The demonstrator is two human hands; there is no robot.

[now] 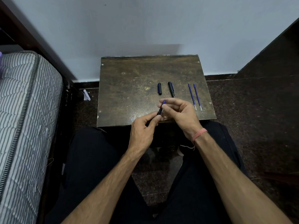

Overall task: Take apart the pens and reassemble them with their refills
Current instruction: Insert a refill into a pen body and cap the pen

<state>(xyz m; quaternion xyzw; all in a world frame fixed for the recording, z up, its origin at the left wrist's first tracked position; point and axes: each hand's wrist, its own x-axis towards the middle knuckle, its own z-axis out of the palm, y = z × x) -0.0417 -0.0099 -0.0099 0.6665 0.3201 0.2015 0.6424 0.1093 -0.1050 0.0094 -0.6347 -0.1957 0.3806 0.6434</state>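
Over the near edge of a small worn wooden table (pixel 129 88), my left hand (pixel 142 131) pinches the lower end of a dark pen barrel (pixel 159 111). My right hand (pixel 179 112) pinches a blue refill (pixel 164 102) that sticks out of the barrel's top. A loose dark cap (pixel 159 88) lies on the table beyond my hands. A capped black pen (pixel 171 89) lies just right of it. Two blue refills (pixel 195 96) lie side by side farther right.
The table stands against a pale wall (pixel 145 26). A striped mattress (pixel 24 118) fills the left side, with a dark wooden frame behind it. Dark speckled floor (pixel 258 118) surrounds the table. My legs in dark trousers (pixel 97 167) are below. A white scrap (pixel 86 95) lies on the floor at left.
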